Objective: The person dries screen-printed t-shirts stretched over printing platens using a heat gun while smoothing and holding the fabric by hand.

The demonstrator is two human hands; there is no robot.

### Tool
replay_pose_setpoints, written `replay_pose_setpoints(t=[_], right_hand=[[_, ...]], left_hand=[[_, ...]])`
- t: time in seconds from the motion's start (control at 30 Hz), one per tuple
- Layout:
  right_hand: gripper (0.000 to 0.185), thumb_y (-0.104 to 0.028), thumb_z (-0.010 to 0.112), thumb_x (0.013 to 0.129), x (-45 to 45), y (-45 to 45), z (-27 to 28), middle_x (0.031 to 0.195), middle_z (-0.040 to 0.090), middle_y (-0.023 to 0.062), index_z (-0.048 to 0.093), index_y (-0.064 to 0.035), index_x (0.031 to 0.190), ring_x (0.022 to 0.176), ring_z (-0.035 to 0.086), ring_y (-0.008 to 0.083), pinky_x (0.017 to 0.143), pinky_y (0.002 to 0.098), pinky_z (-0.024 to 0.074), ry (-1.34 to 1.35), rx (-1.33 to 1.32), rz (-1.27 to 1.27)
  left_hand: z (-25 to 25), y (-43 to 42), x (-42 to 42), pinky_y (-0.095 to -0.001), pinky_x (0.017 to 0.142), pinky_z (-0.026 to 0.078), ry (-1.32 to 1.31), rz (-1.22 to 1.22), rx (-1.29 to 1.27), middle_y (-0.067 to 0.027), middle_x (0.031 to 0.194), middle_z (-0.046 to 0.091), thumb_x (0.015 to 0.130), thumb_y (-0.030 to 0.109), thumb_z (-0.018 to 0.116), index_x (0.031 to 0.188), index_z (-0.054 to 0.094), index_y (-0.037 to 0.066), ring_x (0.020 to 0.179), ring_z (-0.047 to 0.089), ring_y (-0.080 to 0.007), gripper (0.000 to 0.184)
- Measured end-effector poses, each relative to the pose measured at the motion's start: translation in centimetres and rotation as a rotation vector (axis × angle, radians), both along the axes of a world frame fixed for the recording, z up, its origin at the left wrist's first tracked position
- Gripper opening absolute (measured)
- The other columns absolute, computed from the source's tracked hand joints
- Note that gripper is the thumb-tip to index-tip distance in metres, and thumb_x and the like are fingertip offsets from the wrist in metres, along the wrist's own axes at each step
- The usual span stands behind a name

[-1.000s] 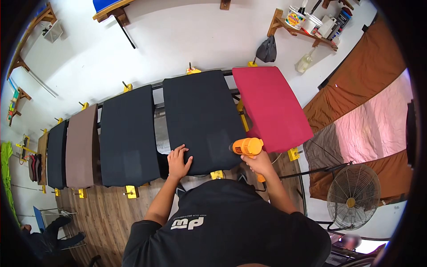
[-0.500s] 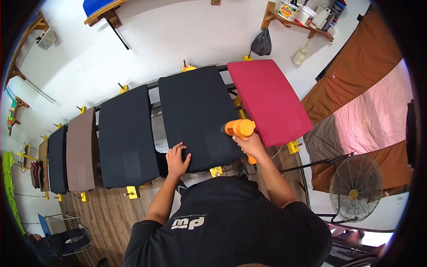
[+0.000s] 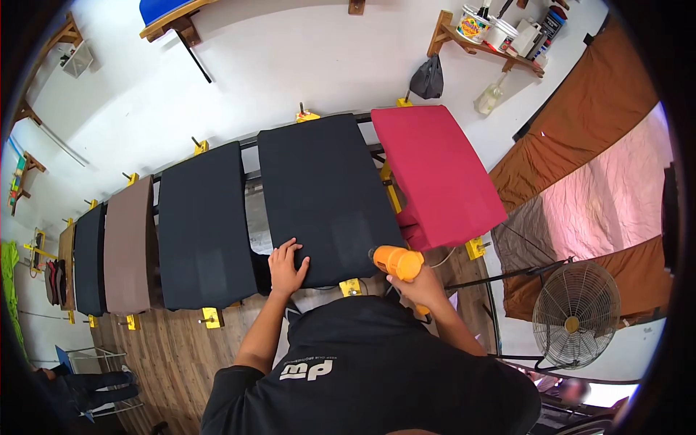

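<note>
My left hand (image 3: 288,268) lies with spread fingers on the lower left corner of a black cloth stretched over a board (image 3: 326,196). In my right hand (image 3: 420,284) is an orange heat gun (image 3: 397,262), its dark nozzle pointing left over the lower right part of that same cloth. A slightly paler patch shows on the cloth between my hands. To the right is a board covered in red cloth (image 3: 438,174). Another black-covered board (image 3: 206,225) stands to the left. A yellow clamp (image 3: 349,287) sits under the near edge of the middle board.
Farther left are a brown-covered board (image 3: 129,250) and another black one (image 3: 90,261). A round fan (image 3: 576,315) stands at right, below brown curtains (image 3: 580,138). A wall shelf (image 3: 493,52) holds tubs. At lower left a person (image 3: 94,389) is beside a blue chair.
The heat gun in my right hand first moved up and left, then came back down toward the near edge. My left hand stays on the cloth. The whole view shifted slightly.
</note>
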State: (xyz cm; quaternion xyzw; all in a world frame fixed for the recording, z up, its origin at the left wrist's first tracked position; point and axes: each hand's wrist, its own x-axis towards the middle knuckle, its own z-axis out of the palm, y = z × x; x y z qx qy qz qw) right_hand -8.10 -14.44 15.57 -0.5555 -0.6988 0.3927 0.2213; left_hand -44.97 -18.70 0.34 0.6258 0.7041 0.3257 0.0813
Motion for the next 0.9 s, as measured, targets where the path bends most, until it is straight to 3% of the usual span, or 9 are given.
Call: replay_pose_setpoints(t=[0.17,0.2,0.27,0.3,0.4,0.43,0.5,0.77,0.9], right_hand=[[0.04,-0.033,0.085,0.094,-1.8,5.3,-2.2,0.095,0.081,0.0151,0.075,-0.0029,0.118,0.095,0.08,0.0363,0.082,0.0436,0.0615,-0.024,-0.154,0.041],[0.039,-0.033,0.083,0.095,-2.9,6.4,-0.3,0.098,0.081,0.016,0.075,-0.0032,0.119,0.1,0.079,0.0384,0.086,0.0451,0.061,-0.051,-0.42,-0.012],[0.036,-0.033,0.083,0.096,-4.1,7.8,-0.4,0.087,0.079,0.0138,0.076,-0.0033,0.115,0.085,0.08,0.0312,0.077,0.0425,0.0615,-0.018,-0.277,0.0],[0.035,-0.033,0.083,0.096,-4.2,8.8,-4.1,0.081,0.077,0.0133,0.076,-0.0024,0.112,0.079,0.08,0.0304,0.073,0.0429,0.0612,0.009,0.164,0.05],[0.037,-0.031,0.083,0.095,-6.4,10.0,0.5,0.102,0.08,0.0214,0.076,-0.0018,0.116,0.105,0.075,0.0447,0.087,0.0498,0.0603,-0.009,-0.318,-0.032],[0.037,-0.031,0.083,0.095,-6.5,10.0,-0.3,0.102,0.08,0.0214,0.076,-0.0018,0.116,0.105,0.075,0.0447,0.087,0.0498,0.0603,-0.008,-0.319,-0.031],[0.034,-0.029,0.083,0.094,-6.8,9.9,-2.0,0.099,0.079,0.0222,0.077,-0.0021,0.113,0.101,0.076,0.0438,0.086,0.0495,0.0605,-0.025,0.164,0.072],[0.036,-0.035,0.083,0.093,-4.1,5.6,-1.6,0.096,0.078,0.0227,0.079,-0.003,0.109,0.098,0.076,0.0435,0.082,0.0506,0.0605,-0.058,0.063,0.089],[0.033,-0.032,0.084,0.09,-2.2,2.0,-0.1,0.092,0.077,0.0228,0.078,-0.0024,0.104,0.093,0.075,0.0447,0.076,0.0509,0.0597,-0.017,0.214,0.159]], left_hand=[[-0.1,-0.1,0.0,-0.0543,0.124,0.036,0.002,0.002,0.008,-0.0092,0.149,0.064,0.093,0.032,0.078,0.131,0.069,0.011,0.135,0.06,-0.035,0.044],[-0.1,-0.1,-0.1,-0.0543,0.124,0.036,0.003,0.001,0.009,-0.0092,0.149,0.064,0.093,0.032,0.078,0.131,0.069,0.011,0.135,0.06,-0.035,0.044],[0.0,-0.2,0.0,-0.0543,0.124,0.036,-0.002,0.001,0.005,-0.0096,0.149,0.064,0.093,0.032,0.078,0.131,0.069,0.011,0.135,0.06,-0.0348,0.045],[-0.1,-0.2,0.0,-0.0543,0.124,0.036,-0.002,0.003,0.004,-0.0096,0.149,0.064,0.093,0.032,0.078,0.131,0.069,0.011,0.135,0.06,-0.0348,0.045],[-0.3,-0.1,-0.1,-0.0543,0.124,0.036,0.007,0.005,0.011,-0.0098,0.149,0.064,0.093,0.032,0.078,0.131,0.069,0.011,0.135,0.06,-0.0347,0.044],[-0.3,-0.1,-0.1,-0.0543,0.123,0.036,0.006,0.002,0.014,-0.0099,0.149,0.064,0.093,0.032,0.078,0.131,0.069,0.011,0.135,0.06,-0.0347,0.044],[-0.3,-0.2,-0.1,-0.0543,0.123,0.036,0.006,-0.002,0.018,-0.01,0.148,0.064,0.093,0.032,0.078,0.131,0.069,0.011,0.135,0.06,-0.0348,0.044],[-0.2,-0.1,-0.1,-0.0544,0.123,0.036,0.01,-0.001,0.011,-0.0095,0.149,0.064,0.093,0.032,0.078,0.131,0.069,0.011,0.135,0.06,-0.0349,0.044],[-0.3,0.0,-0.1,-0.0544,0.123,0.036,0.002,0.002,0.005,-0.0092,0.149,0.064,0.093,0.032,0.078,0.131,0.069,0.011,0.135,0.06,-0.0349,0.044]])
